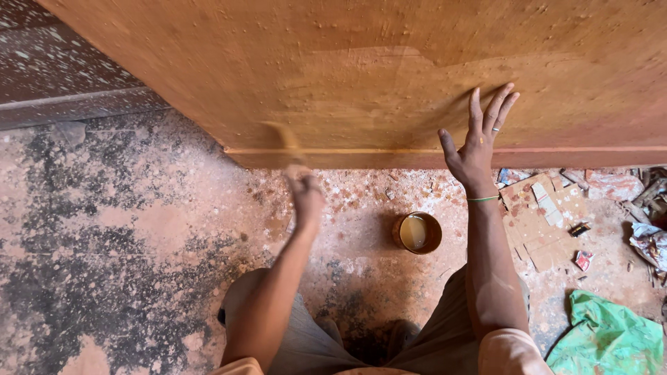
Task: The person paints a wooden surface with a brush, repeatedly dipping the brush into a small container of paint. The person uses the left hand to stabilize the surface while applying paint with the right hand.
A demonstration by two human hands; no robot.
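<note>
My left hand (306,193) is blurred with motion and is shut on a paintbrush (283,139), whose bristles lie against the lower part of an orange-brown wall (361,69). My right hand (478,135) is open, fingers spread, palm flat on the same wall just above its base strip. A green band circles that wrist. A round tin (417,232) holding pale yellowish liquid stands on the floor between my two arms, close to the wall's foot.
The floor (139,236) is rough, stained reddish and dark. Torn cardboard pieces (542,222) and scraps lie at the right, with a green plastic bag (608,337) at the lower right. My knees are bent at the bottom edge.
</note>
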